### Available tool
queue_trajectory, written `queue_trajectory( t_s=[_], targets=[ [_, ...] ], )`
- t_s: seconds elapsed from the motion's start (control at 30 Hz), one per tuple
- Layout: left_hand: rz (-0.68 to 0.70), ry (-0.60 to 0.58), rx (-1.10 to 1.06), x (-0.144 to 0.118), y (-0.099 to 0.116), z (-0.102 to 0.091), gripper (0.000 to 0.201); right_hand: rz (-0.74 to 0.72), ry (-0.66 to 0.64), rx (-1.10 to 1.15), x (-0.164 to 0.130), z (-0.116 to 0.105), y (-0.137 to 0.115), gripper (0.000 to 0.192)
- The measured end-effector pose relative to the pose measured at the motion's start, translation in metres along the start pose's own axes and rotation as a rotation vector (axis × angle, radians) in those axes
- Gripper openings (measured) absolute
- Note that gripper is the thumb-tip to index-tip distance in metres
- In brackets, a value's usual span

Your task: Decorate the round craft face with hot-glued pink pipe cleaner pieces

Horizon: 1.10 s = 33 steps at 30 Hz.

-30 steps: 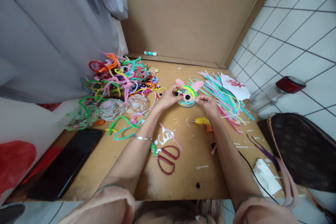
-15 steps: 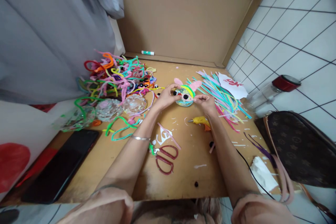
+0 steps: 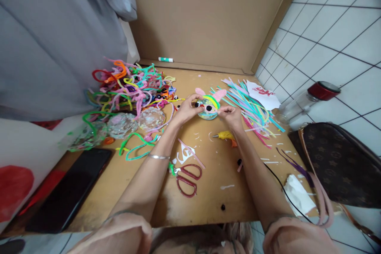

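Observation:
Between my hands is a round craft animal face (image 3: 209,114), a clear ball with a green and yellow band, pink ears and black googly eyes. My left hand (image 3: 190,108) is closed on its left side, fingers over the front near one eye. At its right edge my right hand (image 3: 230,116) pinches with thumb and fingertips; whatever sits in that pinch is too small to make out. A yellow glue gun (image 3: 224,135) lies on the table just below the face. Nearer me are red-handled scissors (image 3: 189,178) beside white paper scraps (image 3: 187,152).
Colourful pipe cleaners (image 3: 131,87) are heaped at the back left, near clear plastic balls (image 3: 151,118). More straight pipe cleaners (image 3: 247,103) lie at right. A black phone (image 3: 70,190), a red-capped bottle (image 3: 309,101), a brown handbag (image 3: 339,162) and a glue stick (image 3: 166,59) surround the work area.
The view has shifted slightly. Both hands stay at the craft face in nearly the same pose, with no other visible difference.

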<state>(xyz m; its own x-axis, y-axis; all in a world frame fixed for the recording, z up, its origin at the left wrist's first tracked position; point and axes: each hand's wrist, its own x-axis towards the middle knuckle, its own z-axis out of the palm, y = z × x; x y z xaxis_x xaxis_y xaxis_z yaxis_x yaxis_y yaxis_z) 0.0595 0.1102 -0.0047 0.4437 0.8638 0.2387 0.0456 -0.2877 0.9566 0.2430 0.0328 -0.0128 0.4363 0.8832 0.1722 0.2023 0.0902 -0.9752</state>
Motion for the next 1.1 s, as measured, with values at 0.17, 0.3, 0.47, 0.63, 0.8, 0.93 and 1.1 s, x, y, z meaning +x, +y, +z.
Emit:
queue_trajectory(
  t_s=[0.17,0.3,0.47,0.63,0.8,0.93,1.1],
  targets=[
    [-0.061,-0.029,-0.066,-0.002,0.003,-0.002,0.041,0.069,0.026,0.121,0.0,0.0,0.005,0.024],
    [-0.056,-0.039,-0.061,-0.005,0.006,-0.002,0.041,0.039,0.053,0.139,0.0,-0.001,0.008,0.023],
    [-0.047,-0.061,-0.058,-0.006,0.006,0.001,0.044,-0.014,0.064,0.089,-0.002,-0.005,0.008,0.022],
    [-0.014,-0.017,-0.035,-0.007,0.001,0.007,0.037,-0.014,0.062,0.084,-0.006,-0.008,0.009,0.025],
    [-0.058,0.068,-0.054,-0.009,-0.002,0.011,0.041,0.016,0.053,0.12,-0.008,-0.011,0.01,0.028],
    [-0.102,0.101,-0.08,-0.01,-0.003,0.013,0.053,0.04,0.031,0.117,-0.006,-0.013,0.011,0.03],
    [-0.158,0.087,-0.135,-0.011,-0.005,0.02,0.063,0.0,0.036,0.083,0.0,-0.016,0.019,0.034]
  ],
)
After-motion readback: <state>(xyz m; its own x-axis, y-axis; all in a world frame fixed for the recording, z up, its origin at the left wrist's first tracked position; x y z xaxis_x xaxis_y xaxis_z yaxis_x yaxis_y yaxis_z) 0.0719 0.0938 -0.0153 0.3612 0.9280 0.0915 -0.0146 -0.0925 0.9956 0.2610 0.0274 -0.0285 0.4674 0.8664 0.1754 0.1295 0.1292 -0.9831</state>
